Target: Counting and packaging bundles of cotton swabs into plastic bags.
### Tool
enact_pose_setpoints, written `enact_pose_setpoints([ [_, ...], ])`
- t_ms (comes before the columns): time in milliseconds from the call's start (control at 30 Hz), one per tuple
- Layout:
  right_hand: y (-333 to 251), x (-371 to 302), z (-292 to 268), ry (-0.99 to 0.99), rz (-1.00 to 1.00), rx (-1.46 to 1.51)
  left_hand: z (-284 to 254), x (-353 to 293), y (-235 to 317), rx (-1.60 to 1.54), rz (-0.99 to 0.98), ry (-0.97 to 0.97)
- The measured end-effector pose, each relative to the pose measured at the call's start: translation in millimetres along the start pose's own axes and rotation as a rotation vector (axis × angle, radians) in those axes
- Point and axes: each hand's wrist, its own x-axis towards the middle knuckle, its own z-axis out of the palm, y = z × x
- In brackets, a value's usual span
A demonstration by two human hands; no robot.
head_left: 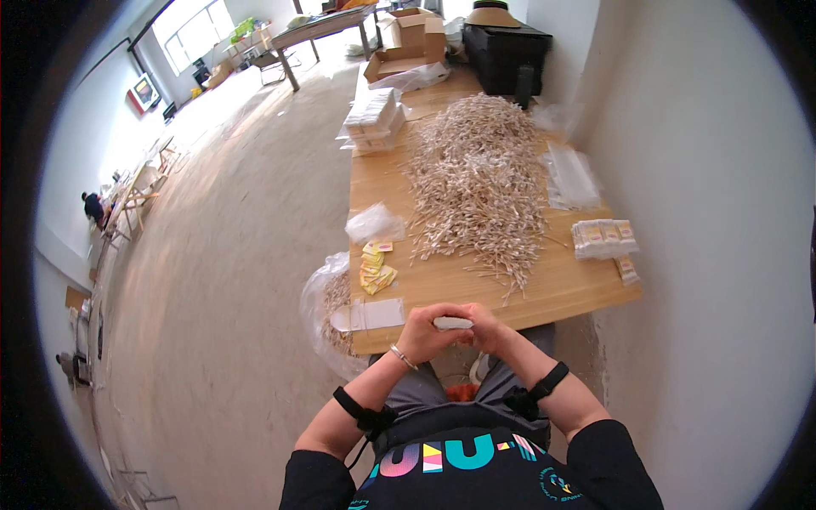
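Both my hands meet just over the near edge of the wooden table. My left hand [422, 331] and my right hand [486, 325] are closed together round a bundle of cotton swabs [453, 323], whose white tips show between them. The bundle's lower part is hidden by my fingers. Beyond my hands lies a big loose heap of cotton swabs [480, 170]. Left of my left hand a clear plastic bag [374, 314] lies flat at the table's corner. Several yellow printed cards [374, 270] are scattered behind it.
Filled packs [603, 238] sit at the right edge, with flat clear bags [572, 176] behind. White packages [372, 117] are stacked far left. A cardboard box [412, 47] and a black case [506, 58] stand at the back. A plastic sack of swabs [336, 302] stands beside the table.
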Motion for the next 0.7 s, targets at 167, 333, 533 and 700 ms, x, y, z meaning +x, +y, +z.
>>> enact_pose_setpoints([
  [167,14,13,-19,-0.054,0.021,-0.074,0,-7,-7,0.125,-0.076,-0.082],
  [333,16,14,-51,0.043,0.014,-0.064,10,-4,-19,0.114,-0.110,-0.031],
  [533,-22,-37,-131,0.580,-0.450,0.163,-19,-28,-111,0.519,-0.216,-0.032],
  [700,-37,-104,-244,1.209,-0.868,0.494,-8,-42,-124,0.942,-0.426,-0.322],
])
